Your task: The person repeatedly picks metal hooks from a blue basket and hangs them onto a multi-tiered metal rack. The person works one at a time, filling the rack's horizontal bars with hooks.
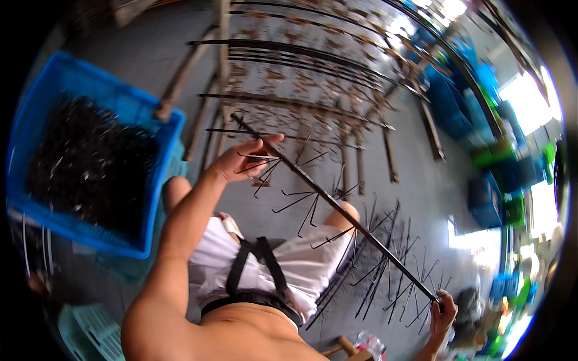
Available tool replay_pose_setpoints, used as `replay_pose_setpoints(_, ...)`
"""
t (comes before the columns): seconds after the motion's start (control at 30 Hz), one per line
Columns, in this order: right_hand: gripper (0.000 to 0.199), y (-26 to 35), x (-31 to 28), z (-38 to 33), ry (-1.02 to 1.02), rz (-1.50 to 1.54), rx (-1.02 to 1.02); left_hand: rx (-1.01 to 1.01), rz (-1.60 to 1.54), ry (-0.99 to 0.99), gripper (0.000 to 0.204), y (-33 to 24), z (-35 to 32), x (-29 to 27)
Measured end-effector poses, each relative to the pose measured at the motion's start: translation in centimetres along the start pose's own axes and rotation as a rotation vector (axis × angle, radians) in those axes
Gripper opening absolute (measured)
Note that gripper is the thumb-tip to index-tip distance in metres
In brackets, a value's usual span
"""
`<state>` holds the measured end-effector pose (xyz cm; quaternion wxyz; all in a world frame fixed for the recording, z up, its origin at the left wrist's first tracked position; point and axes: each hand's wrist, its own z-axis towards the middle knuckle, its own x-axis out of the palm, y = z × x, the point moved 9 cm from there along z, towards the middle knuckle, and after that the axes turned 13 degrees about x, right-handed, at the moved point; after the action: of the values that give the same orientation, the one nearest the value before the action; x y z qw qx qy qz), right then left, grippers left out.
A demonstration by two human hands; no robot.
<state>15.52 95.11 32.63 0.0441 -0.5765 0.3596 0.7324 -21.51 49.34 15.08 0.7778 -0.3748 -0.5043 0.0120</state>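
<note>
left hand (241, 161) pinching a thin black wire hook (257, 157) against the long black rod (337, 207) | right hand (442, 313) gripping the rod's low end, steadying it slanted over the lap | blue crate (36, 120) of hooks beside left

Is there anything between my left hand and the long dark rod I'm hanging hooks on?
Nothing visible does. The left hand is already at the rod, pinching a thin wire hook against it.
</note>
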Motion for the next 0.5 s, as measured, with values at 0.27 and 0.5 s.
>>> replay_pose_setpoints(0.27, 0.018, 19.3, 16.5, 14.0, 0.484, -0.215, -0.44, 0.253, 0.092, -0.766, 0.028, -5.9, -12.0, -12.8)
replay_pose_setpoints(0.5, 0.017, 17.7, 24.7, 21.6, 0.33, -0.348, -0.582, 0.25, 0.068, -0.909, 0.021, -2.3, -12.7, -18.7)
